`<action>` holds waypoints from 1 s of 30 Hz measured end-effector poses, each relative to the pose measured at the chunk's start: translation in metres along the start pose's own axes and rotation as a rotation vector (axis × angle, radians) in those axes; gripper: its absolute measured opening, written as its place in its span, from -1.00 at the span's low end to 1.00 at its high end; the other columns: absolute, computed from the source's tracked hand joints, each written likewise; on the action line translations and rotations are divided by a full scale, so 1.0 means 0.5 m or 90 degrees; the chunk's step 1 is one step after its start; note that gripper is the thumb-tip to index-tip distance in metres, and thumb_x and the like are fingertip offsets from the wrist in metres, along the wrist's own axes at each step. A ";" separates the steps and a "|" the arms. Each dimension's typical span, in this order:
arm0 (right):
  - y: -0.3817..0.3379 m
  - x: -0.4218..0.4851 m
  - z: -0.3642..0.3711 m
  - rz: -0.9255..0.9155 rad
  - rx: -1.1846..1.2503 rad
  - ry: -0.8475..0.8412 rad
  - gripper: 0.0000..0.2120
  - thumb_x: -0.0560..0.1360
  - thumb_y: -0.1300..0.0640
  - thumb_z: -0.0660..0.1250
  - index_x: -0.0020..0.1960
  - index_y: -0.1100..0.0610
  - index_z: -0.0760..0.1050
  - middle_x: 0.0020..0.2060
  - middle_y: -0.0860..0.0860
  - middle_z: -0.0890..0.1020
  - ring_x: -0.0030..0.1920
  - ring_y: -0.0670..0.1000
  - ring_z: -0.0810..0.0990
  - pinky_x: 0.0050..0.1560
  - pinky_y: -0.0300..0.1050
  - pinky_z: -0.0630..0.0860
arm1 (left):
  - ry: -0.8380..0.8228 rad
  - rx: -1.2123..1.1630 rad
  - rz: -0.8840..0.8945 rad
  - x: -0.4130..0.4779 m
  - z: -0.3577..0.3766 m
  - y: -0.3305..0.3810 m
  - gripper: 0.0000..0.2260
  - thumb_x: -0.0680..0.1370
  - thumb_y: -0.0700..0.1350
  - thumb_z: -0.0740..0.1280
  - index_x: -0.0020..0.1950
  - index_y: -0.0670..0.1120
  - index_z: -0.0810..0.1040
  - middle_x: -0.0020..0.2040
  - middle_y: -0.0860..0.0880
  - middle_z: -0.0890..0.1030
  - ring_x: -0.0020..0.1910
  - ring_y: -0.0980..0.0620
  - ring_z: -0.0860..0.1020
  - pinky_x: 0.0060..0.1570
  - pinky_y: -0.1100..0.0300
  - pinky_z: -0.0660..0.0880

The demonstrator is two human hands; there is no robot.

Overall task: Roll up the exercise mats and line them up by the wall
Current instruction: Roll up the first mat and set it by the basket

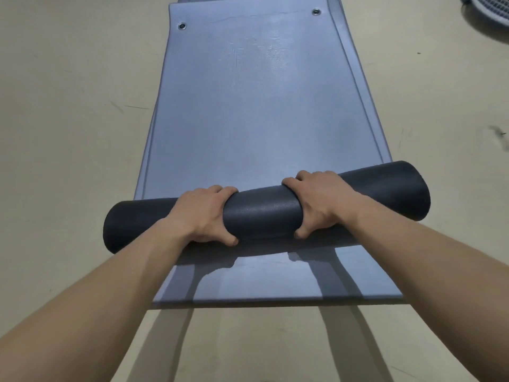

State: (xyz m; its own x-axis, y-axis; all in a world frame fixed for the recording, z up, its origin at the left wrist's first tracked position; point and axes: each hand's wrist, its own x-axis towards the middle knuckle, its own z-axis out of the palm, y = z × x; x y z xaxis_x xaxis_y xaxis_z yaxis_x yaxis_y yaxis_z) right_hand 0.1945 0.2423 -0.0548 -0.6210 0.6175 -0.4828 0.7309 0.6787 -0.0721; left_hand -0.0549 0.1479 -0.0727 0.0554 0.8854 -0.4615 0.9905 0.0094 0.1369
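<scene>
Grip with left hand [205,213] and right hand [319,202], both wrapped firmly round middle of dark mat roll [261,210], lying slanted across flat blue mat [256,92] on the floor [68,106]. Roll forward with equal pressure, pull back slightly for tightness, correct the slant before going on.

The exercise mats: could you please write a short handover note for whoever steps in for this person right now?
Left hand: grips the dark roll, fingers over the top, thumb on the near side.
Right hand: grips the same roll in the same way.
Things: the roll lies across the top mat, whose flat part runs ahead to two eyelets. A lower mat lies flat beneath and shows nearer the camera.
Done: only the near end of the top mat is rolled.
Left: finish this roll, roll the lower mat, then line them up by the wall, which is not in view.
</scene>
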 end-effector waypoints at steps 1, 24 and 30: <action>-0.009 -0.013 -0.006 -0.006 0.035 -0.038 0.01 0.15 -0.44 0.52 0.48 -0.09 0.26 0.21 -0.01 0.50 0.15 0.11 0.55 0.25 0.12 0.49 | -0.071 -0.028 0.008 -0.008 -0.010 -0.001 -0.08 0.19 0.41 0.48 0.47 0.19 0.27 0.25 0.12 0.52 0.13 -0.02 0.54 0.15 -0.02 0.52; -0.023 -0.064 -0.045 0.028 0.131 -0.144 -0.11 0.13 -0.47 0.55 0.35 -0.14 0.43 0.18 -0.11 0.61 0.10 0.02 0.58 0.16 0.04 0.54 | -0.142 0.005 0.038 -0.037 -0.045 0.026 -0.29 0.21 0.46 0.51 0.18 0.21 0.30 0.01 0.13 0.52 -0.05 0.01 0.52 -0.05 0.07 0.47; -0.065 -0.135 0.039 0.096 -0.020 0.063 0.15 0.18 -0.54 0.46 0.58 -0.09 0.08 0.44 0.01 0.38 0.40 0.15 0.41 0.47 0.21 0.25 | -0.215 -0.070 0.020 -0.008 -0.068 0.026 -0.18 0.15 0.42 0.58 0.30 0.18 0.42 0.14 0.10 0.59 0.09 -0.02 0.56 0.11 0.02 0.51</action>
State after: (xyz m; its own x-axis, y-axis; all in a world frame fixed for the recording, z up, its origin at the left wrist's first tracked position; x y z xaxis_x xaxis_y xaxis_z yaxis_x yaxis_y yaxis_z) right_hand 0.2181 0.1708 -0.0369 -0.5309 0.7483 -0.3977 0.8096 0.5865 0.0228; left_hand -0.0463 0.1601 -0.0393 0.1424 0.6831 -0.7163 0.9693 0.0501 0.2405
